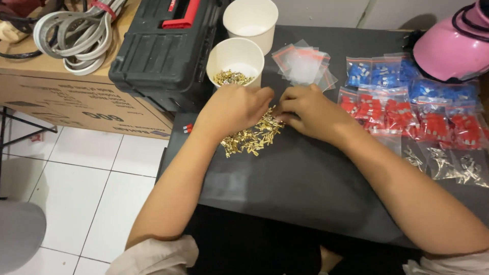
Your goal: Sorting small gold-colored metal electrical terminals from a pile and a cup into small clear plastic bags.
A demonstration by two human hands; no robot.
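A heap of small gold metal terminals [250, 139] lies on a dark grey tabletop [300, 188]. My left hand [235, 108] rests palm down on the heap's upper left, fingers curled into the pieces. My right hand [310, 113] sits just right of it, fingertips pinching at the heap's top edge; what they grip is hidden. Behind my left hand stands a white paper cup [235, 62] with more gold terminals in its bottom.
A second white cup [251, 19] and a black toolbox [163, 51] stand behind. Empty clear zip bags [303, 65] lie at the back; bags of blue [387, 74], red [407, 114] and silver parts [448, 165] fill the right. A pink helmet [453, 43] sits far right.
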